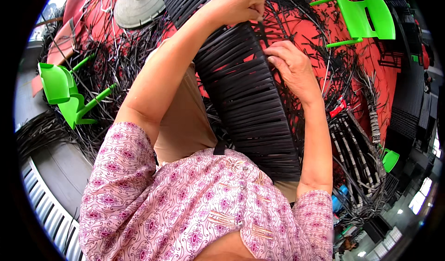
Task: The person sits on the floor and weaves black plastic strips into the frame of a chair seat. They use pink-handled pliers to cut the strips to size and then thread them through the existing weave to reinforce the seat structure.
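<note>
Currently, my left hand (238,5) curls inward over, and my right hand (293,70) bends loosely at the edge of, the long black strip-wrapped panel (245,94) across my lap (185,117), whether either pinches anything I cannot tell, panel's upper end cut off, white marking on the small red object (338,107) illegible.

No readable lettering is showing; any marks on a small red-and-white item (338,107) are appearing too blurred.
</note>
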A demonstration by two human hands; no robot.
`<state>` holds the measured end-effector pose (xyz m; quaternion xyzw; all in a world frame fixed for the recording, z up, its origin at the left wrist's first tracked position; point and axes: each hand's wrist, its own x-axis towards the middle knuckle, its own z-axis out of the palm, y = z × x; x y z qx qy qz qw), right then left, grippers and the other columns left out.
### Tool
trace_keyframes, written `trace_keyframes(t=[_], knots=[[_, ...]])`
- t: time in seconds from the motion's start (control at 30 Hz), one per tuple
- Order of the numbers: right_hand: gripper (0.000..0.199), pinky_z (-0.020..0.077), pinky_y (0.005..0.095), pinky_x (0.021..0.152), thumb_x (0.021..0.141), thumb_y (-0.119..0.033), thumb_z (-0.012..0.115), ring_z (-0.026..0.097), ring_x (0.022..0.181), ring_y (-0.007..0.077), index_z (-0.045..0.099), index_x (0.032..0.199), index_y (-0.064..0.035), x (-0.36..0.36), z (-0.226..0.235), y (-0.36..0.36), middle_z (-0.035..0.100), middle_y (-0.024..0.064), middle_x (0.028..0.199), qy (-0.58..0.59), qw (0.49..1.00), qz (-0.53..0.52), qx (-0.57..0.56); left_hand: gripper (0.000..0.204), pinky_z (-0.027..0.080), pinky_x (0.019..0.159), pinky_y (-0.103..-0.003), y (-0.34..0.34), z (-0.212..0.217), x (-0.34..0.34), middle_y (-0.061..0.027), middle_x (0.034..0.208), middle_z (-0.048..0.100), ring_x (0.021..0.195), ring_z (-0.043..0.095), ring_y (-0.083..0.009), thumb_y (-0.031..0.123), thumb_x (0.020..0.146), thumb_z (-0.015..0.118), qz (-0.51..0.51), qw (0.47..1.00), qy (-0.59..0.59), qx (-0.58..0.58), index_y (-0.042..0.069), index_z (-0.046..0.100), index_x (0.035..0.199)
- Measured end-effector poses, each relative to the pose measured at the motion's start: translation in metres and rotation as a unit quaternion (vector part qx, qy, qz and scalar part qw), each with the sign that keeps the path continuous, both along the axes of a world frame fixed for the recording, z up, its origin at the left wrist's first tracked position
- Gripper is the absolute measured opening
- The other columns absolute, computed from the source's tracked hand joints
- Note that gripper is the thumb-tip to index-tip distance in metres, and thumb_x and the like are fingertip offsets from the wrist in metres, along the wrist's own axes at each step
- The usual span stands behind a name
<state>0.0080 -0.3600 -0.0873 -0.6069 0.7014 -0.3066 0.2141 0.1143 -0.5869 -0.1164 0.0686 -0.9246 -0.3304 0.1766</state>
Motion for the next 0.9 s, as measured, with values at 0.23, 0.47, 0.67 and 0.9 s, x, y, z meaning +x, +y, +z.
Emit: trace_keyframes(t=[0.23, 0.47, 0.67, 0.9], knots=[[0.013, 0.0516, 0.0286, 0.076, 0.09, -0.004, 0.062, 0.066, 0.085, 0.0184, 0.067, 0.102, -0.0003, -0.01, -0.005, -0.007, 0.066, 0.0082, 0.096, -0.114, 0.992, 0.006, 0.059, 0.014, 0.049, 0.071, -0.043, -0.002, 0.001, -0.002, -0.0086, 0.074, 0.069, 0.075, 0.068, -0.0293, 0.024, 0.077, 0.069, 0.019, 0.998, -0.05, -0.036, 0.011, 0.07, 0.076], [0.007, 0.0426, 0.0209, 0.06, 0.093, -0.008, 0.064, 0.051, 0.067, 0.0054, 0.066, 0.096, -0.0021, -0.011, -0.02, -0.003, 0.06, -0.0017, 0.082, -0.223, 0.97, -0.05, 0.086, 0.009, 0.049, 0.063, -0.045, 0.001, -0.008, -0.012, -0.0123, 0.068, 0.067, 0.068, 0.067, -0.0321, 0.017, 0.07, 0.064, 0.054, 0.995, -0.035, -0.082, 0.01, 0.069, 0.071], [0.01, 0.0414, 0.0196, 0.06, 0.093, -0.012, 0.064, 0.05, 0.067, 0.0038, 0.066, 0.096, -0.0025, -0.015, -0.027, -0.016, 0.06, -0.004, 0.079, -0.286, 0.951, -0.062, 0.1, 0.009, 0.049, 0.063, -0.046, 0.007, -0.006, -0.015, -0.0132, 0.069, 0.068, 0.069, 0.067, -0.0331, 0.017, 0.07, 0.064, 0.085, 0.991, -0.055, -0.09, 0.01, 0.069, 0.069], [0.016, 0.042, 0.0183, 0.058, 0.093, -0.013, 0.064, 0.056, 0.068, 0.0032, 0.068, 0.105, -0.0026, -0.02, -0.021, -0.018, 0.066, -0.0018, 0.085, -0.337, 0.93, -0.127, 0.072, 0.01, 0.05, 0.067, -0.044, 0.005, -0.001, -0.013, -0.0122, 0.071, 0.069, 0.073, 0.068, -0.0319, 0.021, 0.07, 0.067, 0.06, 0.996, -0.057, -0.033, 0.012, 0.073, 0.072]])
